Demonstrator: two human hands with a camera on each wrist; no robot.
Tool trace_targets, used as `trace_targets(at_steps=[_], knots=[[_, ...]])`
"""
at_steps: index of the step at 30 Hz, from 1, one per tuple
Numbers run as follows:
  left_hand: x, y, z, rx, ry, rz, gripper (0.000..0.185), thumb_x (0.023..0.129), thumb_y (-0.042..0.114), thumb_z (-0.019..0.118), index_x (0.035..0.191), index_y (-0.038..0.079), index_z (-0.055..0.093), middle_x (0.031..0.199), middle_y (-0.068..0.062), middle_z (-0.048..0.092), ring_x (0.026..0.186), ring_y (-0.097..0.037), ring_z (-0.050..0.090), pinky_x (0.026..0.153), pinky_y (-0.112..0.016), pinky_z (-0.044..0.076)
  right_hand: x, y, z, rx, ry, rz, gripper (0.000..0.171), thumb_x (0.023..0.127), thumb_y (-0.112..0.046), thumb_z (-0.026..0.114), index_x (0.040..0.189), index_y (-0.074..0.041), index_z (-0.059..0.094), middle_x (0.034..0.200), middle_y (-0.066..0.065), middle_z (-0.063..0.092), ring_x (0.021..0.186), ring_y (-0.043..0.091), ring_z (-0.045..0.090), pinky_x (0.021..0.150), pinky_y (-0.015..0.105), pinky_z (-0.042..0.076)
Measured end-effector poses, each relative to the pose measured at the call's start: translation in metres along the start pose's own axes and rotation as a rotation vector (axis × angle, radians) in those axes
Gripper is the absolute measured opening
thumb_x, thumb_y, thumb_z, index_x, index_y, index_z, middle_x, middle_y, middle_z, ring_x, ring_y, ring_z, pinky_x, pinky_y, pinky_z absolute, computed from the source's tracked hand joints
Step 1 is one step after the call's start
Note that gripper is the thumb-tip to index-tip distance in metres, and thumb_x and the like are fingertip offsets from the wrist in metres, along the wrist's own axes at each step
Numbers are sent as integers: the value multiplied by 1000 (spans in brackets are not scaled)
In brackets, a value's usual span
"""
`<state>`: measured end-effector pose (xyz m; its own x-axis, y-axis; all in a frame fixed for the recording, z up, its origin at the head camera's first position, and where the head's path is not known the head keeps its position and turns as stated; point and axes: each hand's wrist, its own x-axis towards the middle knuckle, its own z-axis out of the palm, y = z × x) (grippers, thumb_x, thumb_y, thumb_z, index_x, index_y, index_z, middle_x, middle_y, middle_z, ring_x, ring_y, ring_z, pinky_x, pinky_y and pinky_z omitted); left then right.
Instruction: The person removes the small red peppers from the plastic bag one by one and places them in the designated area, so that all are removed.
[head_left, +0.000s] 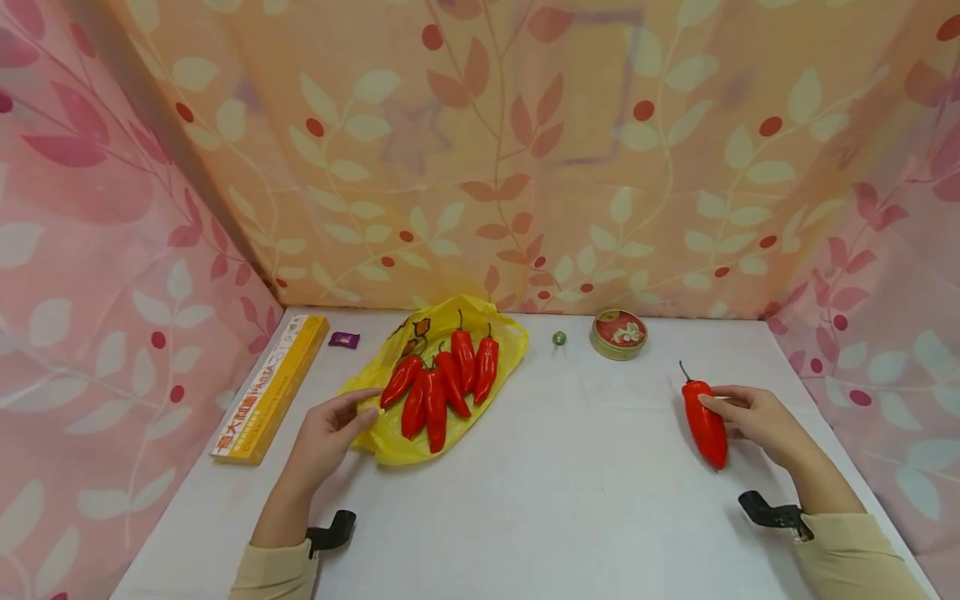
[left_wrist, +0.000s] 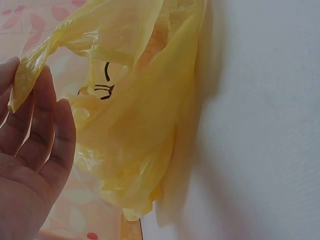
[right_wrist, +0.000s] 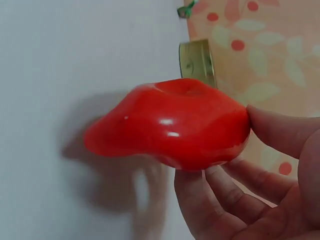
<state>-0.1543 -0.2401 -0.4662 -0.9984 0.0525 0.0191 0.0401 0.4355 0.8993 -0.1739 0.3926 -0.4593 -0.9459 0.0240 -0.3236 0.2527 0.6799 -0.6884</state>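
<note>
Red and glossy, a single pepper (head_left: 704, 422) is lying at the table's (head_left: 570, 500) right side, the right hand (head_left: 757, 417) gripping it. At the left, the left hand (head_left: 330, 429) is pinching the yellow bag (head_left: 390, 446) bearing five peppers (head_left: 442, 387). Left wrist: fingers (left_wrist: 42, 120) are holding the bag's edge. Right wrist: fingers (right_wrist: 225, 200) and thumb are clasping the pepper.

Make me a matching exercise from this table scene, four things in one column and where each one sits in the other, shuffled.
Things:
1. pasta box
2. round tin
3. yellow bag
4. single red pepper

Places:
A. held by the right hand
B. along the table's left edge
C. under the heap of red peppers, touched by the left hand
D. near the back wall, right of centre

Pairs: 1-B, 2-D, 3-C, 4-A
</note>
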Motion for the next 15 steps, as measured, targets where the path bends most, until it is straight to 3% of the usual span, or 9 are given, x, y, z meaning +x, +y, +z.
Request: trace_targets(at_steps=[8,15], knots=[[2,0,-2,-2,-4,-3,46,96,43,67,134,18,66,118,-5,63,105,-25,51,81,-19,52,3,19,-11,-31,-2,73,89,98,-59,54,148,12,33,139,41,43,112,44,58,84,45,59],[1,-1,-2,-3,-5,-10,43,97,42,67,134,20,66,121,-5,63,105,-25,52,83,-18,53,6,29,-8,-74,47,110,88,98,-60,52,147,11,37,139,41,41,115,50,49,81,45,59]])
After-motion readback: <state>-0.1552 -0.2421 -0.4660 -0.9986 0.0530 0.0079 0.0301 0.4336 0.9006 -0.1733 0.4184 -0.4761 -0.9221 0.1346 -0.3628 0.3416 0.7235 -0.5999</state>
